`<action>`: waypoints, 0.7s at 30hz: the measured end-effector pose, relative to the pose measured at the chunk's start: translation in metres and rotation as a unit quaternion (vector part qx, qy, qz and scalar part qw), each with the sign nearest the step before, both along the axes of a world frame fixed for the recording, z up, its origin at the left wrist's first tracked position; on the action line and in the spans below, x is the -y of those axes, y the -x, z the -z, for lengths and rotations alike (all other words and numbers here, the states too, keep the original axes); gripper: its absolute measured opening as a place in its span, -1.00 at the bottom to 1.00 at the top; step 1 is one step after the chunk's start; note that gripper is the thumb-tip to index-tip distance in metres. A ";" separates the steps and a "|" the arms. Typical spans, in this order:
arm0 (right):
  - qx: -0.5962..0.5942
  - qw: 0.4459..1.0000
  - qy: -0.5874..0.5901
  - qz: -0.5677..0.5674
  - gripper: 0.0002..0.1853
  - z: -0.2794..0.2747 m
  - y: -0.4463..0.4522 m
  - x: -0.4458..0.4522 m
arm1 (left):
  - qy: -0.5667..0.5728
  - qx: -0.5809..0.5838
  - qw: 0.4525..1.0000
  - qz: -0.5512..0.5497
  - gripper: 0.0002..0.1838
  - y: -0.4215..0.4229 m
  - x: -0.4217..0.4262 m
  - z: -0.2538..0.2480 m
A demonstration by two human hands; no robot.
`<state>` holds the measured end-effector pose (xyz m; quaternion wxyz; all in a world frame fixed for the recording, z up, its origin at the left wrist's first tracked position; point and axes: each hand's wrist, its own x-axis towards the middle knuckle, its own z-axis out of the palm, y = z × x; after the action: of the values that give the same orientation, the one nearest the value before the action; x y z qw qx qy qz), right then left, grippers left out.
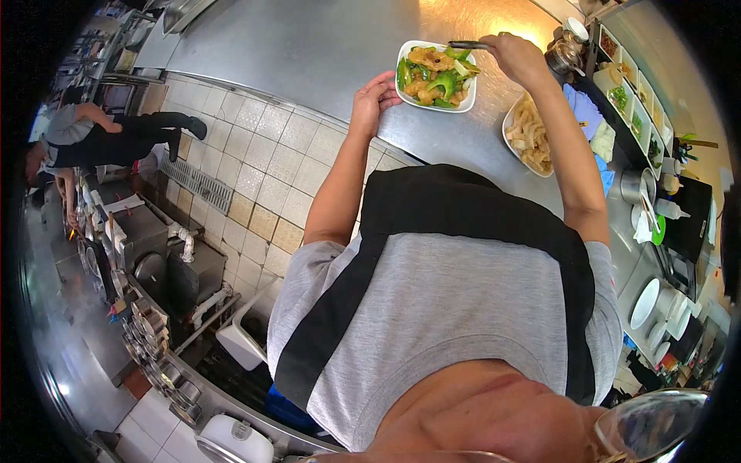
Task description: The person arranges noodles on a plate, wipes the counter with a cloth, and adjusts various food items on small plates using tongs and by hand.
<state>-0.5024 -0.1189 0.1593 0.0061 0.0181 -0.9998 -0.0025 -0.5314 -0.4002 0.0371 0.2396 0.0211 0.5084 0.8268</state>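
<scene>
A square white dish with green vegetables and golden-brown pieces sits on the steel counter. My left hand is at the dish's left side, its fingers apart and touching the rim. Above the dish's upper right edge, my right hand grips a dark utensil, whose tip reaches the food. Below my right forearm stands a white bowl of pale, curled food.
Steel counter spans the top. At the right are sauce and ingredient trays, cloths, a metal pot and white plates. Another person works at the stove on the far left.
</scene>
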 end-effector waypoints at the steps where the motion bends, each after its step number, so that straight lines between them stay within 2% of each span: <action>1: 0.021 1.000 -0.009 0.018 -0.70 -0.001 -0.002 -0.003 | 0.001 0.002 1.000 -0.002 -0.65 0.000 0.000 0.000; 5: -0.008 1.000 -0.012 -0.014 -0.69 0.013 -0.004 -0.009 | 0.004 -0.005 1.000 0.005 -0.64 0.001 0.000 0.001; 7: -0.066 0.997 -0.028 -0.035 -0.70 -0.012 -0.011 0.007 | 0.010 -0.010 1.000 0.012 -0.62 0.000 0.001 -0.001; 10: -0.096 0.983 -0.031 -0.154 -0.69 -0.030 -0.013 0.039 | 0.004 -0.006 1.000 0.012 -0.62 0.002 0.001 0.003; 14: -0.139 0.962 -0.071 -0.225 -0.68 -0.030 -0.005 0.074 | -0.009 -0.001 1.000 0.007 -0.65 0.002 0.002 0.002; 17: -0.140 0.951 -0.080 -0.265 -0.69 -0.031 0.006 0.090 | -0.001 -0.007 1.000 0.013 -0.63 0.002 0.002 0.004; 21: -0.072 0.949 -0.117 -0.285 -0.68 -0.030 0.016 0.092 | 0.001 -0.009 1.000 0.014 -0.64 0.001 0.003 0.003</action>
<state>-0.5182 -0.2114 0.1894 0.0763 0.3026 -0.9426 -0.1187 -0.5326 -0.4027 0.0344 0.2466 0.0351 0.5110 0.8227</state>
